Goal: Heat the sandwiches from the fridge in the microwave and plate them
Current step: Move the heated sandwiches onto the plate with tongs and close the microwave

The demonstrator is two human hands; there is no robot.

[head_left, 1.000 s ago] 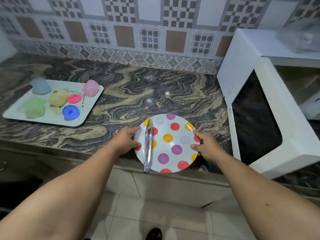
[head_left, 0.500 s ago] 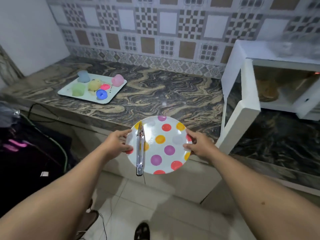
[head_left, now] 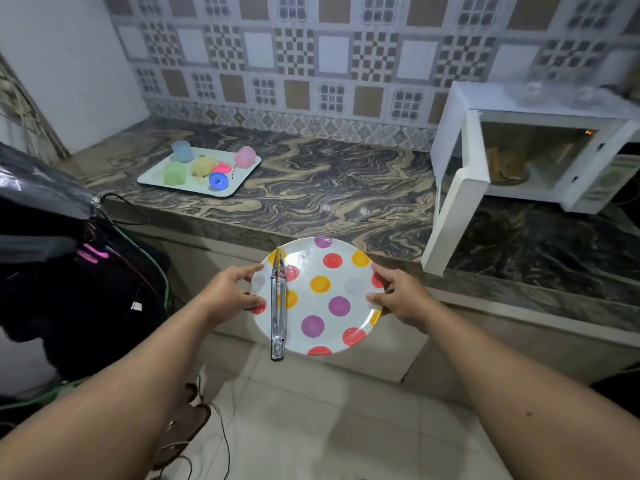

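Showing: two hands (head_left: pixel 228 295) (head_left: pixel 403 299), one spotted plate (head_left: pixel 346 271), one pair of metal tongs (head_left: pixel 278 306), one open microwave (head_left: pixel 533 147) holding browned food too blurred to count, one white tray (head_left: pixel 239 187) carrying four upturned cups (head_left: pixel 182 151) (head_left: pixel 175 173) (head_left: pixel 204 164) (head_left: pixel 245 156) and two round lids (head_left: pixel 218 181) (head_left: pixel 222 167).

A white plate (head_left: pixel 320 296) with pink, orange, purple and yellow dots is held level in front of the counter edge, metal tongs (head_left: pixel 278 306) lying closed along its left side. The white microwave (head_left: pixel 530 147) stands open on the counter, sandwiches (head_left: pixel 507 166) inside.
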